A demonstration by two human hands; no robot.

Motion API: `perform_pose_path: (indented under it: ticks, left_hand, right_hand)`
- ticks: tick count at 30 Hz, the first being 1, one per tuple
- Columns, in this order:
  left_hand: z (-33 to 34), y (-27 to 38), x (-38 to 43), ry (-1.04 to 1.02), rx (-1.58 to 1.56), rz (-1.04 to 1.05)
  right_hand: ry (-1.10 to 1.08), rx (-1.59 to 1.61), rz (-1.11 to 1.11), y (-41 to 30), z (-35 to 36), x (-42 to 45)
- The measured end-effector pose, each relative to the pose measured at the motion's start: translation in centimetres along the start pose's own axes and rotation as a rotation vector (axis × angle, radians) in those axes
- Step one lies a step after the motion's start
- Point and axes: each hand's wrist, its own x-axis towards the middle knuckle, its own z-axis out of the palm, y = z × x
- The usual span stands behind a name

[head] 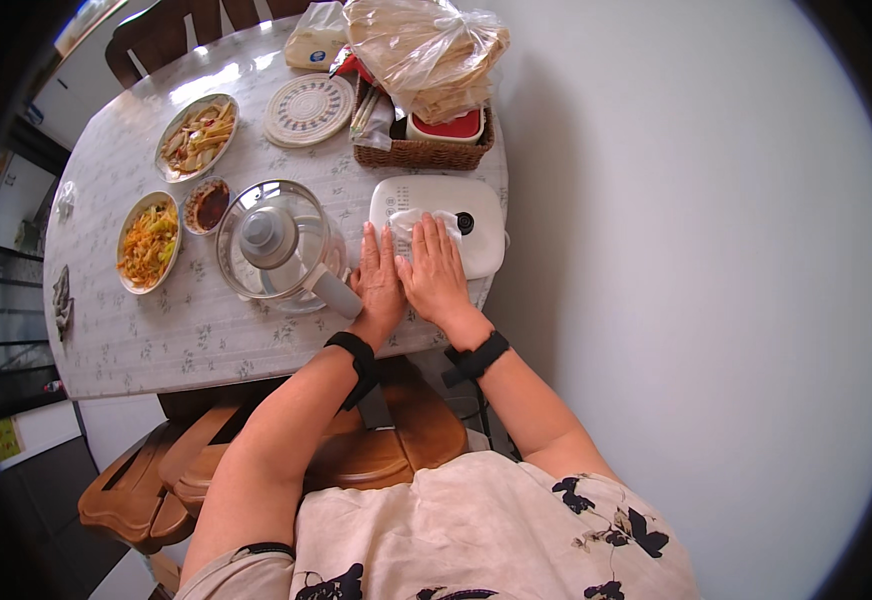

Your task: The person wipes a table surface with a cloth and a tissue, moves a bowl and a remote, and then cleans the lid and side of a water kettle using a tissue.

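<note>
My right hand (436,274) lies flat, palm down, over a white tissue (408,220) on a white kettle base (481,195) with a black connector knob (465,223) and printed markings. My left hand (380,281) is beside it, fingers extended and close together, its fingertips at the base's left edge. Neither palm shows. Just left of my left hand stands a glass kettle (308,247) with a grey lid knob (263,234) and a grey handle (335,292), which is close to that hand; whether they touch is unclear.
Two dishes of food (197,137) (149,241) and a bowl of red sauce (206,205) stand at left. A woven mat (309,109), a tissue pack (316,49) and a wicker basket (425,156) under bagged flatbreads (428,52) are behind. Wooden chairs (376,457) adjoin the near edge; a wall (668,262) is right.
</note>
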Motion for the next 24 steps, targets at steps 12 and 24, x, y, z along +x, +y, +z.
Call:
perform_pose_path:
  ticks: [12, 24]
  left_hand:
    - [-1.4, 0.7, -0.5, -0.060, -0.117, -0.010]
    - [-1.7, 0.5, -0.6, -0.069, -0.202, -0.042]
  right_hand:
    - [0.136, -0.015, 0.071, 0.5, 1.8, 4.2]
    - [0.088, -0.013, 0.159, 1.0, 1.6, 7.3]
